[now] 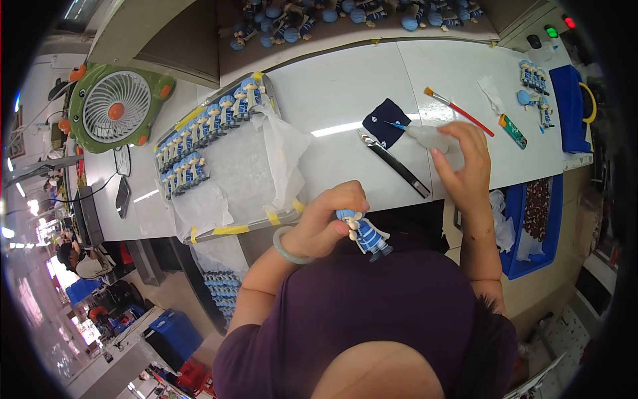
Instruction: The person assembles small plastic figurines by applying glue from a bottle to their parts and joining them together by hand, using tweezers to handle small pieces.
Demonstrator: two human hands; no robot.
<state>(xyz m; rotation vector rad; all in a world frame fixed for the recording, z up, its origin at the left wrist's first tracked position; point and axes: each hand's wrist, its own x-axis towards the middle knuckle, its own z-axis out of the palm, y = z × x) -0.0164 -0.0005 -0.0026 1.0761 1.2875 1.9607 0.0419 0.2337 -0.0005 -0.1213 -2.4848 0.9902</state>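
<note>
White and long, the surface fills the upper view, with a green desk fan at its left end. We look down over a person in a purple top. Our left hand is curled shut around a small blue-and-white doll, pinching it near the head so the legs point away and the body stays exposed, just below the surface edge. Our right hand hovers above the surface, fingers closed on a clear squeeze bottle whose thin tip points left. A tray at left keeps rows of matching dolls apart. A paintbrush lies near the bottle.
</note>
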